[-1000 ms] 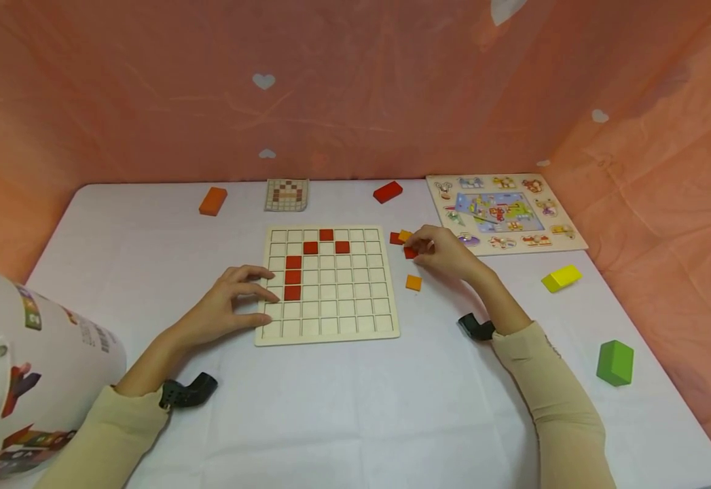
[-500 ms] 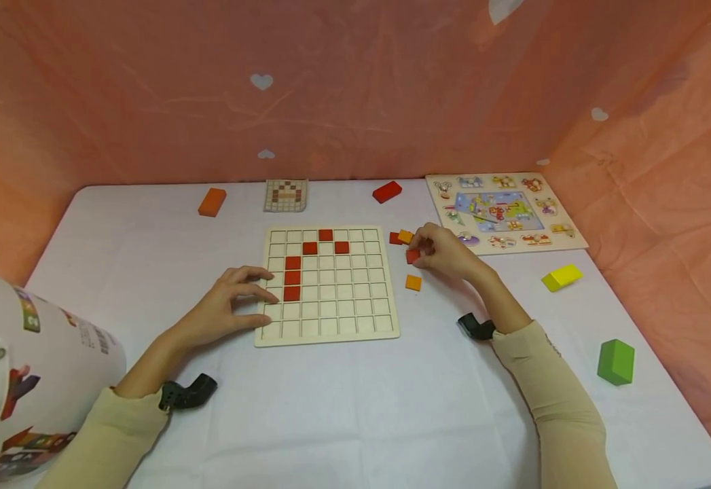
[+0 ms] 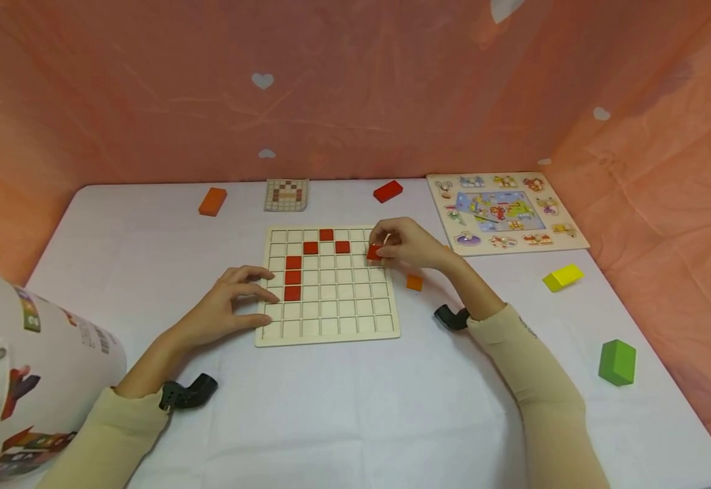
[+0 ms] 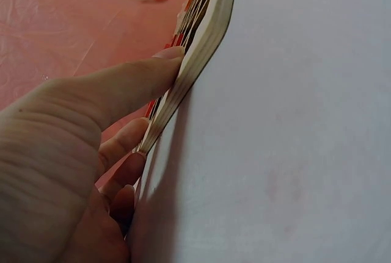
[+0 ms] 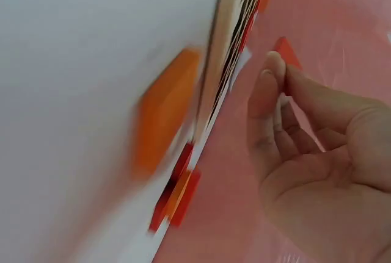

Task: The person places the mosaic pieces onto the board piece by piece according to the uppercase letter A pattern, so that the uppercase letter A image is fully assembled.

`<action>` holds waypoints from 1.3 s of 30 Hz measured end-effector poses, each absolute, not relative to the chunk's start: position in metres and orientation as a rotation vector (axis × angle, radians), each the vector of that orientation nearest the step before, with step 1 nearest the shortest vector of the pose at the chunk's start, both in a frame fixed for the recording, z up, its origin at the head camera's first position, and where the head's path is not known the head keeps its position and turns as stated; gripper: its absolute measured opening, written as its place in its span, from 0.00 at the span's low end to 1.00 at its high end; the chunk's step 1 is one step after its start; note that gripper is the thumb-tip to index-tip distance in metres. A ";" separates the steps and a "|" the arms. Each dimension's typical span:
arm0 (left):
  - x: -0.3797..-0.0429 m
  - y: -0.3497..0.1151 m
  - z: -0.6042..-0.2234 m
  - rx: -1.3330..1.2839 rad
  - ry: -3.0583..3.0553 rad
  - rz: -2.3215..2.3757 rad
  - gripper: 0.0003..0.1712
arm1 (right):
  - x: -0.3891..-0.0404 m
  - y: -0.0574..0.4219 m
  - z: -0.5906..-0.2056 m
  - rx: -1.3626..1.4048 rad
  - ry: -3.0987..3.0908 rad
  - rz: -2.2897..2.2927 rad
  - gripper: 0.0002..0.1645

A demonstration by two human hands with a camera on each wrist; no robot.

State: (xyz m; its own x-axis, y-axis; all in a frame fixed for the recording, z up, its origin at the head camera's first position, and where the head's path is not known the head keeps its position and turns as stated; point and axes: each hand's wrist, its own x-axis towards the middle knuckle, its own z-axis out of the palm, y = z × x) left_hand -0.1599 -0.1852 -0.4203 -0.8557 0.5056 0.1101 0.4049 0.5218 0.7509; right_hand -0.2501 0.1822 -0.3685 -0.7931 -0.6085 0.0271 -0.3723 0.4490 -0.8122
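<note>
While our right hand pinches a red tile over the far right of the grid board, our left hand rests relaxed on its left edge; we'd best lower the tile level, edges squared.

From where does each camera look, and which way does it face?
Head: on the head, facing forward and down at the grid board; left hand, right hand and sleeves show.
Left wrist: on that wrist, facing the board's edge; left hand near, part of right hand beyond.
Right wrist: on that wrist, facing the board's side; only the right hand shows.
Shared: both wrist views show the held red tile.
</note>
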 end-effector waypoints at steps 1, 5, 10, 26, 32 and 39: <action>-0.160 -0.185 -0.420 0.793 2.631 1.252 0.14 | -0.252 0.176 -0.368 -0.857 2.426 -1.240 0.08; -0.160 -0.185 -0.421 0.798 2.624 1.257 0.14 | -0.259 0.158 -0.369 -0.888 2.418 -1.142 0.07; -0.161 -0.184 -0.421 0.800 2.620 1.257 0.14 | -0.262 0.151 -0.371 -0.839 2.438 -1.070 0.05; -0.158 -0.186 -0.422 0.776 2.625 1.258 0.14 | -0.254 0.171 -0.365 -0.720 2.608 -1.002 0.10; -0.159 -0.185 -0.423 0.766 2.629 1.249 0.15 | -0.258 0.212 -0.364 -0.537 2.716 -1.049 0.11; -0.159 -0.186 -0.421 0.762 2.631 1.242 0.15 | -0.265 0.231 -0.368 -0.481 2.675 -1.075 0.18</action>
